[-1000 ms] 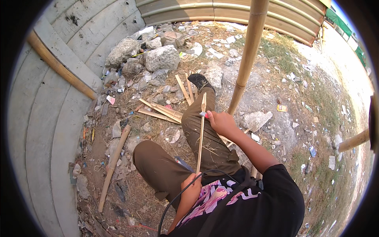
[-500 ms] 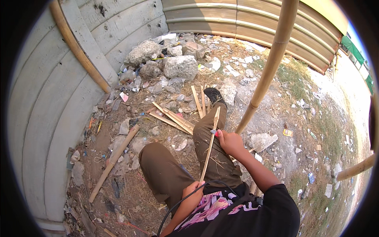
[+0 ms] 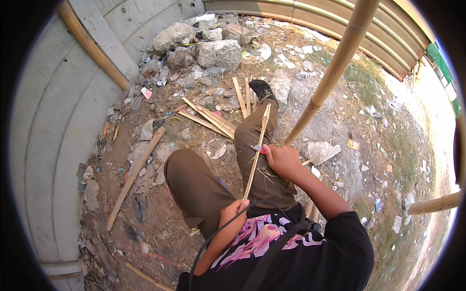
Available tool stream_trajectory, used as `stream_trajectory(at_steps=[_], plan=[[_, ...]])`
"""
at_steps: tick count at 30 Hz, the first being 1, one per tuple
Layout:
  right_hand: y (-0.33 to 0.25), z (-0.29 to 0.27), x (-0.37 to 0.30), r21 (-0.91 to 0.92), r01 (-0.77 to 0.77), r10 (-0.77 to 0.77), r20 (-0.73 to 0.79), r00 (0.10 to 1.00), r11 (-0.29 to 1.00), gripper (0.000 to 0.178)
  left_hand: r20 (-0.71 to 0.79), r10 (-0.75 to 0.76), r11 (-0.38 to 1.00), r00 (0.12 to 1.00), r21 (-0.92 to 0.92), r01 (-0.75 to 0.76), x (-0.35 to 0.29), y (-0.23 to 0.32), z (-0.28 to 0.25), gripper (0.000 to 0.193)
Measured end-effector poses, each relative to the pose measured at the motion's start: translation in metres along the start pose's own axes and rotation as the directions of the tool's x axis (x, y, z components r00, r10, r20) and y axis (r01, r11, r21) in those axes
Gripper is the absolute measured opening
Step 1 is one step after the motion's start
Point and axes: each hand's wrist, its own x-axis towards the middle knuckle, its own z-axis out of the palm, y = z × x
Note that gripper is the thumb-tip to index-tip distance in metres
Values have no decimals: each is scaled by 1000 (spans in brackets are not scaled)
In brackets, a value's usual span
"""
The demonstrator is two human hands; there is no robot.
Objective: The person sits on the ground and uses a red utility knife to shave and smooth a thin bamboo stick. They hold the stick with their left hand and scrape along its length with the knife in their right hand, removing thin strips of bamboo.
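A thin bamboo strip (image 3: 252,173) slants up across my lap, its pointed far end above my outstretched leg. My left hand (image 3: 234,213) is closed on the strip's near end, close to my waist. In my right hand (image 3: 283,161) is a small knife (image 3: 260,149) with a red handle, mostly hidden by the fingers. Its short grey blade lies against the strip about midway along. Pale shavings (image 3: 266,183) cling to my brown trousers. A black cable hangs across my left wrist.
Split bamboo pieces (image 3: 208,118) lie beyond my knees. One bamboo pole (image 3: 335,68) rises at my right; another piece (image 3: 136,177) lies at left. Rocks (image 3: 219,53) and litter pile up by the grey wall (image 3: 53,145). A metal fence (image 3: 310,14) runs behind.
The knife has slid down the bamboo strip toward my left hand. My view has tipped a little, so the ground and legs appear higher. Both hands keep their hold.
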Motion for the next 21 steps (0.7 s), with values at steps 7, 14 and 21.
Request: stream_trajectory(at_steps=[7, 14, 21], plan=[[19, 1, 44, -34, -138, 137, -8, 990, 990, 53, -4, -21, 997, 1000, -71, 21, -2, 2, -1, 36], [-6, 9, 1, 86, -120, 112, 99, 989, 989, 56, -4, -40, 997, 999, -65, 39, -2, 3, 1, 39], [-27, -4, -19, 5, 4, -5, 173, 985, 1000, 56, -23, -12, 999, 1000, -44, 11, 1, 2, 2, 40]])
